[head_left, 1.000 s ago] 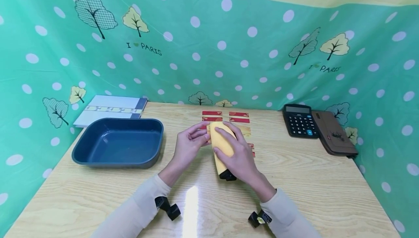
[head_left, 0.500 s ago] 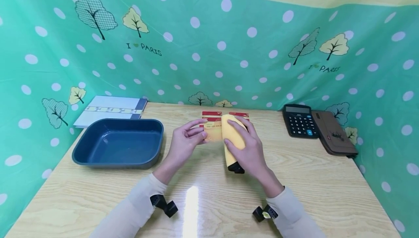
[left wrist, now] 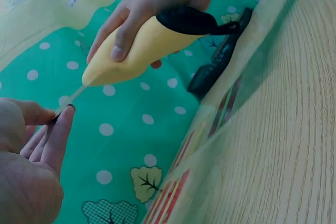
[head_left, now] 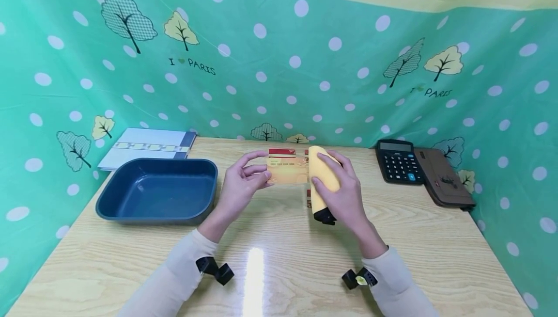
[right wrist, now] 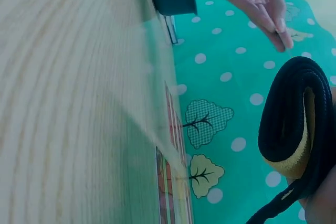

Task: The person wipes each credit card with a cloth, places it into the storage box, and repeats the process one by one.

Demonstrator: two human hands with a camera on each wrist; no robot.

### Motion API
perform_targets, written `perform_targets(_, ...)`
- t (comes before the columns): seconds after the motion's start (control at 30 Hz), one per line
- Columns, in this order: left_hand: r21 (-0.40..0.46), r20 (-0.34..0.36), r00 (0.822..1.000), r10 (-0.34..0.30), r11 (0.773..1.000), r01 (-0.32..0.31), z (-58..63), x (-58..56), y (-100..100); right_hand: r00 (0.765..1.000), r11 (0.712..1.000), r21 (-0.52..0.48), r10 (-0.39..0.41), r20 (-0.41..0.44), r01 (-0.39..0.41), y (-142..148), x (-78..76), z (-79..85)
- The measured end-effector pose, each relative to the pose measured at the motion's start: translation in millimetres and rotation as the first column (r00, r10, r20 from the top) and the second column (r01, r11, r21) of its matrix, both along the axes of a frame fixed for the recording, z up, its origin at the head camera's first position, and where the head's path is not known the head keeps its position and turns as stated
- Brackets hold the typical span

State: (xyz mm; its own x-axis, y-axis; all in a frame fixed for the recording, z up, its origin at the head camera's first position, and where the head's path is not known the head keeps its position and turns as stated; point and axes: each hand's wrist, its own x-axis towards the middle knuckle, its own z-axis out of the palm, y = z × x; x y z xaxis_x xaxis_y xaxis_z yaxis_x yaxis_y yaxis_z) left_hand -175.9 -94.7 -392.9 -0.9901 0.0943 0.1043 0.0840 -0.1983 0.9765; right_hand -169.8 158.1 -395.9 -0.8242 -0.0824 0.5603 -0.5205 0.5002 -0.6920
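My left hand point(head_left: 239, 181) pinches the left end of a gold bank card point(head_left: 286, 169) between thumb and fingers, above the table. The card appears edge-on in the left wrist view, running from the fingertips to the cloth. A folded yellow cloth point(head_left: 321, 176) with black edging is gripped in my right hand point(head_left: 343, 191), its tip at the card's right end. In the right wrist view the cloth's black-trimmed end point(right wrist: 283, 114) shows layered folds and a hanging strap. Behind the card, red cards point(head_left: 282, 151) lie on the table, partly hidden by card and cloth.
A dark blue basin point(head_left: 152, 220) stands on the left, with a pale notebook point(head_left: 150, 137) behind it. At the right lie a black calculator point(head_left: 398, 162) and a brown zip wallet point(head_left: 444, 176). A green dotted curtain point(head_left: 279, 55) closes off the table's back and sides.
The cloth in my right hand has slid rightward along the card, uncovering nearly all of its face. My left hand has shifted slightly left, still pinching the card.
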Motion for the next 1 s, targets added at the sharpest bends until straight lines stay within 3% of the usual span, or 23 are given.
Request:
perform_targets(0.27, -0.095, 0.016, 0.999, 0.049, 0.994, -0.048, 3.2, 2.1, -2.1, 0.998, 0.999, -0.038, -0.001, 0.056, 0.004, 4.1, -1.2, 1.2)
perform_targets(0.47, -0.115, 0.027, 0.999, 0.041, 0.993, -0.038, 2.8, 1.3, -4.4, 0.997, 0.998, -0.051, -0.021, 0.08, 0.025, 4.9, 0.8, 4.5)
perform_targets(0.6, -0.102, 0.03, 1.0, 0.003, 0.995, 0.0, 3.0, 0.7, -5.4, 0.995, 0.998, -0.047, -0.032, 0.092, 0.036, 5.4, 1.5, 5.4)
perform_targets(0.7, -0.106, 0.026, 0.998, -0.061, 0.992, 0.063, 3.1, 0.6, -5.6, 0.995, 0.998, -0.045, -0.033, 0.095, 0.037, 5.8, 1.7, 5.7)
perform_targets(0.8, -0.143, -0.011, 0.994, -0.108, 0.984, 0.105, 2.6, 1.0, -5.5, 0.995, 0.998, -0.044, -0.033, 0.09, 0.037, 6.1, 1.9, 6.2)
perform_targets(0.87, -0.183, -0.038, 0.994, -0.104, 0.978, 0.096, 2.6, 1.7, -5.5, 0.996, 0.998, -0.046, -0.032, 0.082, 0.036, 6.3, 1.9, 6.8)
perform_targets(1.0, -0.235, -0.068, 0.997, -0.038, 0.972, 0.021, 4.6, 3.6, -5.9, 0.997, 0.998, -0.053, -0.034, 0.068, 0.038, 6.7, 2.3, 8.4)
